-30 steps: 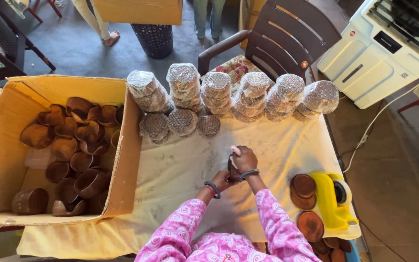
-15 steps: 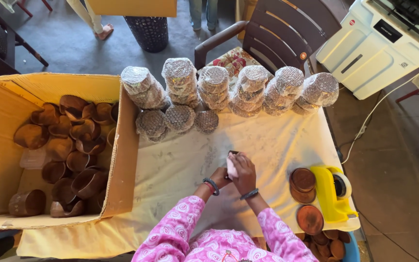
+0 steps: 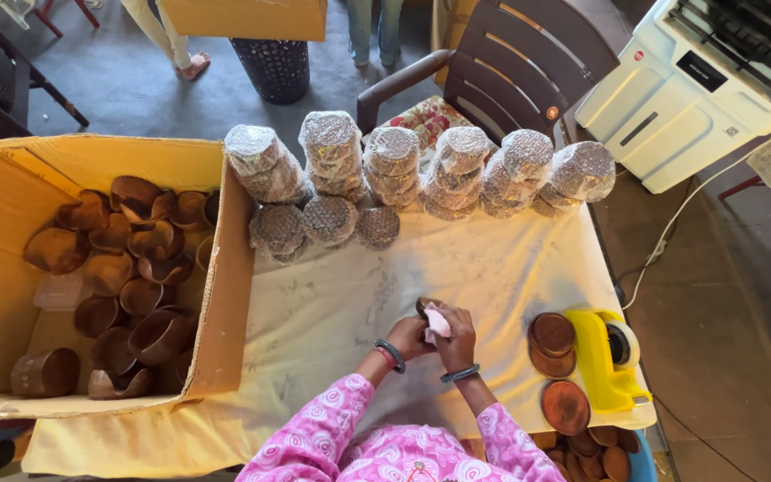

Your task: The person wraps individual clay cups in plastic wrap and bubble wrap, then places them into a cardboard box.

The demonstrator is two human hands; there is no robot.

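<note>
1. The cardboard box [image 3: 11, 192] stands on the left as before, holding loose brown wooden bowls [image 3: 131, 268].
2. Wrapped bowl stacks [image 3: 421, 165] line the cloth-covered table [image 3: 510, 268], unchanged.
3. The yellow tape dispenser [image 3: 607, 357] sits beside flat wooden discs [image 3: 553, 344].
4. The left hand [image 3: 412, 337] and right hand [image 3: 455, 339] have parted slightly since a second ago; both clasp a small dark bowl [image 3: 424, 306], the right pressing a pink cloth [image 3: 437, 323] onto it above the table's near edge.
</note>
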